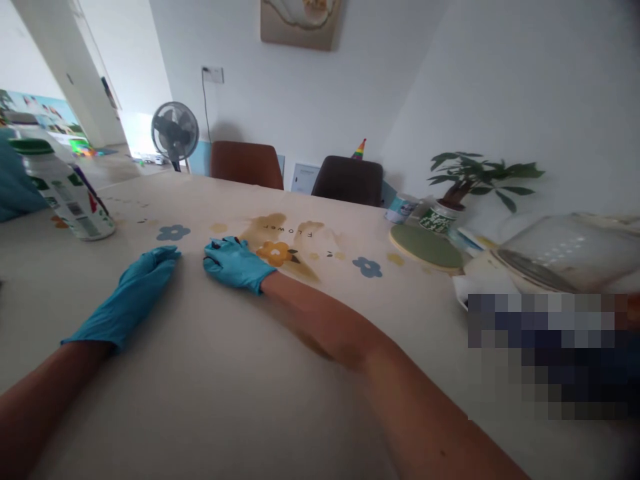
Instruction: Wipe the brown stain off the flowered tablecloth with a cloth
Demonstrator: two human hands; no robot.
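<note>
we log left hand point(127, 297) flat, fingers together, right hand point(235, 263) curled, both empty on tablecloth point(210, 373); bottle point(67, 187) untouched, nothing begun.

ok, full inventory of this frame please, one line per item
tablecloth: 1, cream with flower print, covers the table
bottle: 1, white with green cap, far left
fan: 1, dark, on the floor beyond the table
chairs: 2, brown, far side
potted plant: 1, green, right
round mat: 1, green, by the plant
small tub: 1, white and blue, left of the plant
glass lid: 1, clear, far right
wall picture: 1, beige, top
left hand: blue glove, flat on the cloth, empty
right hand: blue glove, flat on the cloth, empty
</note>
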